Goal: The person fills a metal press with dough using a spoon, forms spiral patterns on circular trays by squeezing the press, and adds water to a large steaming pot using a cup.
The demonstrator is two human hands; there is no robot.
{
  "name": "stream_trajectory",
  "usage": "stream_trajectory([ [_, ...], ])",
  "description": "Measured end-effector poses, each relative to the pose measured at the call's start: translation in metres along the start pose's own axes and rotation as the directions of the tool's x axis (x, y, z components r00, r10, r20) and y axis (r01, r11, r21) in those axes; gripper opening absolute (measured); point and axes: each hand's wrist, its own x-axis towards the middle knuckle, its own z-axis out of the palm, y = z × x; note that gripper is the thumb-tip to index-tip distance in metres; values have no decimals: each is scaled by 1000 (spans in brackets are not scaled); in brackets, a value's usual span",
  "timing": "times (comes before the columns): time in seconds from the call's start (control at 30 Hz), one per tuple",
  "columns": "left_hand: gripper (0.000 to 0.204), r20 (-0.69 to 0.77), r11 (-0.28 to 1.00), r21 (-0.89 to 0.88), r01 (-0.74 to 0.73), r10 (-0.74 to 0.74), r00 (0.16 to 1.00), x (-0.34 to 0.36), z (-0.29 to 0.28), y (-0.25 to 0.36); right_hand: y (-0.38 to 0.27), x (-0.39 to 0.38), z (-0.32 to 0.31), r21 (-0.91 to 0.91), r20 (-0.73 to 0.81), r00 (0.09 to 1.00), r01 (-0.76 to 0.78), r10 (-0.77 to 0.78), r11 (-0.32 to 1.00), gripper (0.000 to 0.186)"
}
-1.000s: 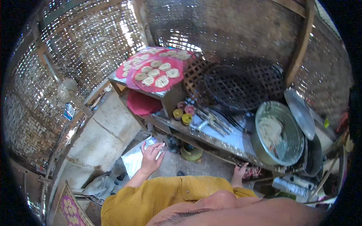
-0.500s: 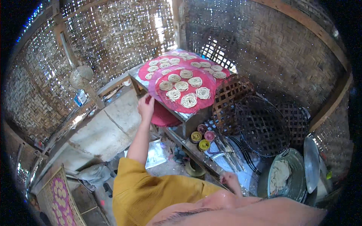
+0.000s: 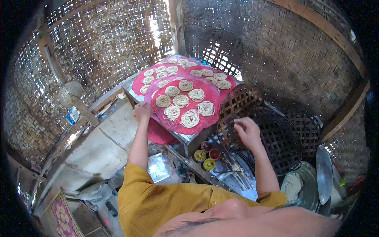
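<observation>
Rough woven basket [image 3: 235, 108]; smooth metal lid [image 3: 325, 173]

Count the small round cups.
4, clustered on the wooden bench: dark purple cup farthest, red cup right, dull yellow cup left, bright yellow cup nearest. More may be hidden.

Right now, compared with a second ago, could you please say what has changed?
The left hand moved forward to the edge of the pink sheets; whether it grips is unclear. The right hand moved forward from the bench toward the woven baskets. The pale coils stayed on the sheets.
</observation>
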Motion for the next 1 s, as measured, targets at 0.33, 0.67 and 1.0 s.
stream_trajectory([
  [0.33, 34, 121, 933, 244, -264, 241, 963, 22, -4, 29, 35, 138, 94, -699, 23, 997, 73, -79, 711, 28],
  [0.67, 34, 288, 927, -43, -372, 368, 884, 45, 8, 23, 26, 150, 112, -478, -113, 992, -6, -55, 878, 8],
  [1.0, 17, -110, 569, -279, -774, 782, 614, 74, -58, 135, -19, 151, 39, -191, -448, 888, 17, -103, 981, 12],
])
